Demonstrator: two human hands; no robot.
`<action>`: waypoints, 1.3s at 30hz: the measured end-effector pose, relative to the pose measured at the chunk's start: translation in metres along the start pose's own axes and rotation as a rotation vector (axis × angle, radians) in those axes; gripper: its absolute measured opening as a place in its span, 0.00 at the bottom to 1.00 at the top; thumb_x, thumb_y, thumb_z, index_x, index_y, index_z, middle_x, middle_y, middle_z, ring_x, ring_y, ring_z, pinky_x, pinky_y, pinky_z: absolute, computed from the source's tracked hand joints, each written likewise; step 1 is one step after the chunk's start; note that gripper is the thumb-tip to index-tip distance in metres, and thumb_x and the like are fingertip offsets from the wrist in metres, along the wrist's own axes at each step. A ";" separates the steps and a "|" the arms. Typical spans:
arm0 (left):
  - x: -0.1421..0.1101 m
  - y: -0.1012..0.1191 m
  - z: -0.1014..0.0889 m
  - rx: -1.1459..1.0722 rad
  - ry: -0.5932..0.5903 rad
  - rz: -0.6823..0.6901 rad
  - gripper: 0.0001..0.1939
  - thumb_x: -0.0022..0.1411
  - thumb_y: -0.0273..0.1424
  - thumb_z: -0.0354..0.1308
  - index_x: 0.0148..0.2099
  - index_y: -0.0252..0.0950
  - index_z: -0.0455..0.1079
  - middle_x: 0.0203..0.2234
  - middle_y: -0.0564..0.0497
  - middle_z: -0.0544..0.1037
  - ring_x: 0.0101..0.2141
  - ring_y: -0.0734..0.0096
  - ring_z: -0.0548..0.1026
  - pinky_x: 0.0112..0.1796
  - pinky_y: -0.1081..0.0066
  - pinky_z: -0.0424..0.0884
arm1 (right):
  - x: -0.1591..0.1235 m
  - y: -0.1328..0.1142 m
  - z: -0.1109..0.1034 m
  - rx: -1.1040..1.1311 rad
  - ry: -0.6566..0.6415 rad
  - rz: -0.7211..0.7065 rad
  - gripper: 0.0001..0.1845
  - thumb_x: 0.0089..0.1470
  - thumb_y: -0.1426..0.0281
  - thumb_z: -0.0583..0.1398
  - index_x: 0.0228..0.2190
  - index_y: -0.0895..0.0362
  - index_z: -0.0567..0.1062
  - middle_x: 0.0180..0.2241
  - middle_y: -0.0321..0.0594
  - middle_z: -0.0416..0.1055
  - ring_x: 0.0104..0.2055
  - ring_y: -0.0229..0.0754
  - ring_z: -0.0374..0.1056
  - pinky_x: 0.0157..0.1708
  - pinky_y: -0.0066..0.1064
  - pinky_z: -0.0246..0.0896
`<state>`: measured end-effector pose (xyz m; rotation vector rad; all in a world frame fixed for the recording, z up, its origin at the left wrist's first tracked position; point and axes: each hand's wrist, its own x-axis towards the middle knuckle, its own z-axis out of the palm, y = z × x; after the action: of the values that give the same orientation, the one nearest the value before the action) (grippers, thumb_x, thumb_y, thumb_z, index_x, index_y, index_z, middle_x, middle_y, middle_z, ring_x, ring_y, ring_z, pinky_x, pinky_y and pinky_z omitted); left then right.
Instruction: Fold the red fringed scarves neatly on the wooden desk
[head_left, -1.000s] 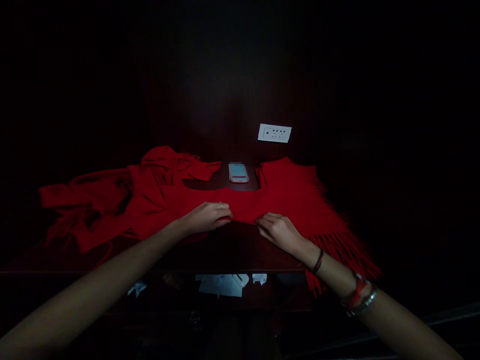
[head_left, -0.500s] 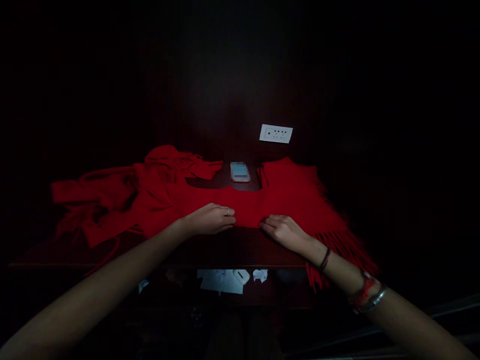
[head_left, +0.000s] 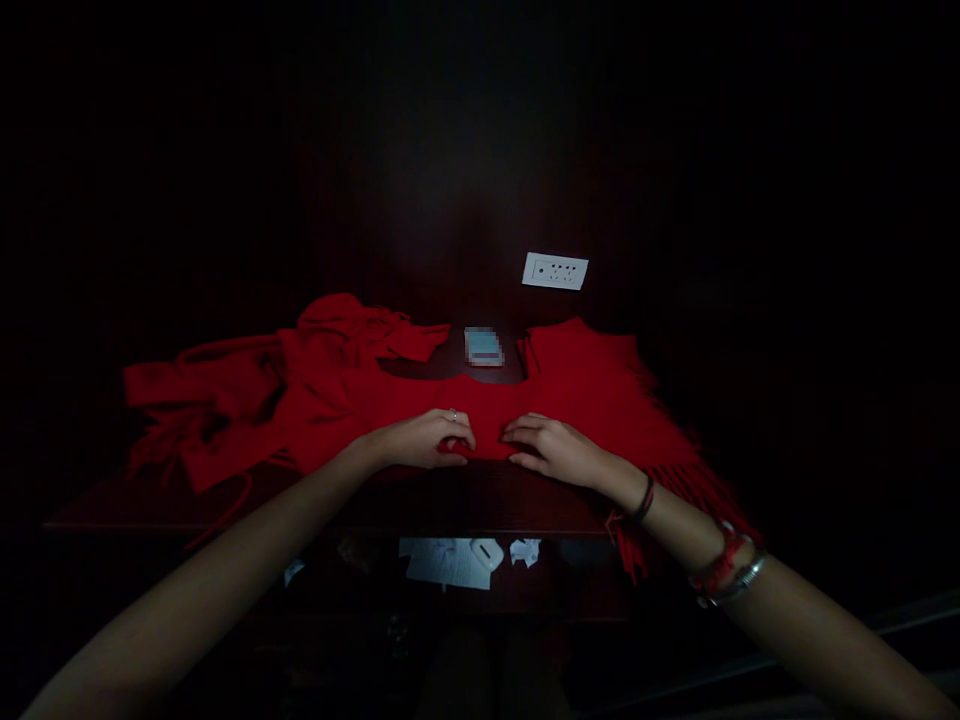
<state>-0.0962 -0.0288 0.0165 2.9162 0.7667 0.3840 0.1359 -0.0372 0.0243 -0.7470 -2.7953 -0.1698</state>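
Our red, fringed cloth (head_left: 487,415) lies across the dark wooden counter (head_left: 450,505). At its near edge, our left hand (head_left: 426,438) and right hand (head_left: 556,451) curl narrowly; whether either grip pinches fabric, we cannot tell. We'd best keep that edge straight, tension even.

The scarf (head_left: 489,405) lies across the tabletop (head_left: 480,500). Behind the scarf's middle lies a phone (head_left: 484,345), left of the socket (head_left: 555,271). Paper (head_left: 450,568) lies below.

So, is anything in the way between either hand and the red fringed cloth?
Nothing visible: the left hand and right hand both appear to touch the red cloth. The blurred rectangular object lies beyond them.
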 end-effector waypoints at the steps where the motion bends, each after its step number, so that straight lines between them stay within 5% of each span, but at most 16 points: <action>1: -0.001 0.000 0.000 0.021 0.007 -0.006 0.09 0.53 0.29 0.51 0.38 0.35 0.66 0.31 0.52 0.69 0.32 0.75 0.66 0.36 0.77 0.60 | 0.001 -0.002 0.002 -0.021 -0.021 -0.002 0.13 0.52 0.68 0.52 0.38 0.60 0.69 0.37 0.43 0.67 0.41 0.39 0.61 0.41 0.30 0.57; 14: -0.006 -0.004 -0.003 0.309 0.126 -0.036 0.07 0.57 0.24 0.46 0.35 0.35 0.65 0.29 0.50 0.66 0.32 0.72 0.64 0.34 0.75 0.60 | 0.004 -0.012 0.013 -0.309 0.075 0.088 0.11 0.54 0.72 0.49 0.29 0.60 0.70 0.25 0.39 0.67 0.27 0.35 0.60 0.30 0.26 0.53; 18: -0.004 0.001 -0.004 0.232 0.072 0.003 0.08 0.54 0.21 0.47 0.34 0.35 0.66 0.29 0.51 0.66 0.31 0.73 0.64 0.34 0.76 0.60 | -0.002 -0.012 0.015 -0.359 0.114 0.051 0.11 0.54 0.72 0.49 0.26 0.59 0.70 0.24 0.39 0.66 0.27 0.35 0.58 0.29 0.27 0.51; 25: -0.007 -0.004 -0.007 -0.064 -0.094 0.016 0.11 0.51 0.22 0.49 0.37 0.36 0.67 0.26 0.54 0.69 0.29 0.77 0.66 0.32 0.78 0.62 | -0.008 -0.012 0.015 -0.275 -0.012 -0.016 0.08 0.52 0.73 0.51 0.30 0.58 0.70 0.29 0.38 0.66 0.31 0.35 0.60 0.32 0.26 0.54; 30: 0.017 -0.006 -0.011 -0.079 0.046 0.002 0.14 0.60 0.28 0.41 0.41 0.35 0.67 0.38 0.48 0.71 0.40 0.75 0.66 0.42 0.74 0.60 | -0.013 -0.012 0.016 -0.231 -0.016 0.006 0.09 0.53 0.73 0.51 0.33 0.57 0.70 0.30 0.38 0.66 0.32 0.36 0.60 0.31 0.26 0.55; 35: 0.044 -0.015 0.008 0.001 -0.222 -0.008 0.20 0.61 0.35 0.40 0.55 0.44 0.53 0.55 0.52 0.53 0.55 0.66 0.48 0.51 0.62 0.49 | -0.019 -0.014 0.020 -0.219 0.009 0.048 0.11 0.53 0.74 0.50 0.36 0.57 0.70 0.29 0.39 0.66 0.32 0.36 0.60 0.30 0.25 0.55; 39: 0.045 -0.039 0.013 0.112 -0.300 -0.333 0.24 0.60 0.42 0.38 0.58 0.48 0.45 0.57 0.52 0.46 0.56 0.56 0.43 0.50 0.51 0.43 | -0.022 -0.017 0.020 -0.222 0.036 0.080 0.12 0.53 0.74 0.50 0.38 0.55 0.70 0.29 0.38 0.66 0.31 0.36 0.60 0.28 0.25 0.55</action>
<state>-0.0733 0.0265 0.0070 2.7716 1.2222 -0.1276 0.1415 -0.0586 -0.0017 -0.8943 -2.7354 -0.4803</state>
